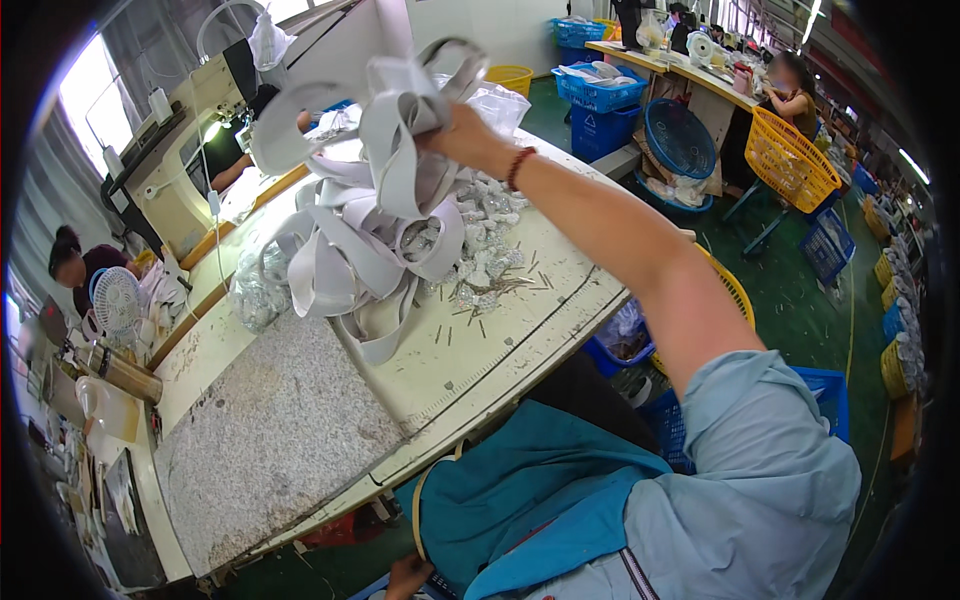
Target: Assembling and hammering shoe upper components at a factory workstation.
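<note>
My right hand [462,138], a red bead bracelet at its wrist, is closed on a bundle of wide grey-white straps [380,145]. It holds the top of the bundle above the table, where looping straps [345,235] hang and pile up below. The raised part is blurred. Beside the pile lie silvery, crumpled small pieces [485,240] and scattered thin brownish slivers [520,283]. My left hand [408,577] is low at the bottom edge, below the tabletop by the teal apron [540,470]. Its fingers are mostly hidden, and what it touches is unclear.
A speckled grey stone slab [280,430] covers the table's near left. Sewing machines [190,170] stand along the far left, with a white fan [118,300] nearby. Blue baskets [600,90] and a yellow basket [790,160] are at right. Other people sit farther off.
</note>
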